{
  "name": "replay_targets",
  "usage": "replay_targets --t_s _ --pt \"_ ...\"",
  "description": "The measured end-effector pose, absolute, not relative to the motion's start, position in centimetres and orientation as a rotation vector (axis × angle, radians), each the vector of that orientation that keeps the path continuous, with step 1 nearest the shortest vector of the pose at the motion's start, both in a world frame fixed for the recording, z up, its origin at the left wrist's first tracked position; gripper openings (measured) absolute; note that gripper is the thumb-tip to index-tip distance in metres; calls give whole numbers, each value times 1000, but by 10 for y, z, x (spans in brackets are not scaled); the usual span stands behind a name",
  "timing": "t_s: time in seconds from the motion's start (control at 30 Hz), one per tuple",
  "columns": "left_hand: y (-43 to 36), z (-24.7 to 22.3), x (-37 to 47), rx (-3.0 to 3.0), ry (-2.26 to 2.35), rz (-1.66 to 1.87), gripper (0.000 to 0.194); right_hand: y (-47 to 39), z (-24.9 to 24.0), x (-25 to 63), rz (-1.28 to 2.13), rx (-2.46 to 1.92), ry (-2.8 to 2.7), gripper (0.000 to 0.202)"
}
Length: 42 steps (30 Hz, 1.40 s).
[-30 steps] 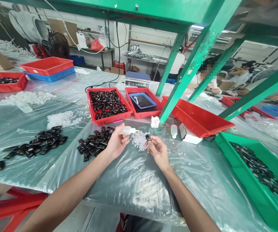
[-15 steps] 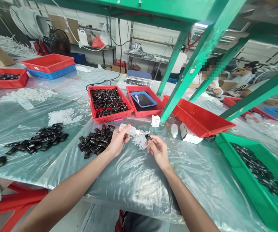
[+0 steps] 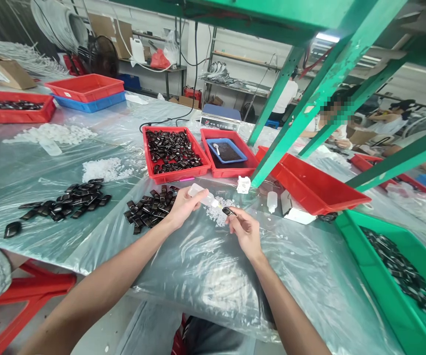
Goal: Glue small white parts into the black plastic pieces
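My left hand (image 3: 183, 207) is closed around a translucent squeeze bottle (image 3: 202, 194), which tilts down to the right. The bottle's thin tip reaches the small glossy black casing (image 3: 228, 211), or stops just short of it; I cannot tell which. Fingertips of my right hand (image 3: 246, 230) pinch that casing. Behind and below the two hands lies a scatter of small white plastic pieces (image 3: 216, 217). A pile of black casings (image 3: 146, 211) rests on the plastic-covered table (image 3: 183, 276), left of my left hand.
A red tray of black parts (image 3: 177, 178) and a red tray holding a blue tray (image 3: 231, 173) stand behind. Right are a green leg (image 3: 290, 123), a tilted red tray (image 3: 320, 192), a green bin (image 3: 368, 291) and another small bottle (image 3: 272, 201). Co-workers sit beyond.
The bottle in my left hand has tipped more steeply downward, its tip now nearer the casing. The casing has turned slightly in my right fingers. The whole view has shifted a little.
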<state>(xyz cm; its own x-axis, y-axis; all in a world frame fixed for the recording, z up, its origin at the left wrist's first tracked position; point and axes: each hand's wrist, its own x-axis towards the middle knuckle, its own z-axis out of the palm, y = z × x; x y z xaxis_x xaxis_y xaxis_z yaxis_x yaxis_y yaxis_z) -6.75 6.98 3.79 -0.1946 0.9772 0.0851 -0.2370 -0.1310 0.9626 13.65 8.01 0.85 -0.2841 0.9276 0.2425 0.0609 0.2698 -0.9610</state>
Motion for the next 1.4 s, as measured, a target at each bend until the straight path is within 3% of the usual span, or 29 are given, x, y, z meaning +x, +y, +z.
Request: replay_targets --t_s 0.93,1.4 --pt "68 38 -68 1059 1036 1526 41 77 11 137 1188 -929 -1551 33" --pt "68 36 -68 1028 1074 1531 42 75 17 136 1224 -987 -1480 43"
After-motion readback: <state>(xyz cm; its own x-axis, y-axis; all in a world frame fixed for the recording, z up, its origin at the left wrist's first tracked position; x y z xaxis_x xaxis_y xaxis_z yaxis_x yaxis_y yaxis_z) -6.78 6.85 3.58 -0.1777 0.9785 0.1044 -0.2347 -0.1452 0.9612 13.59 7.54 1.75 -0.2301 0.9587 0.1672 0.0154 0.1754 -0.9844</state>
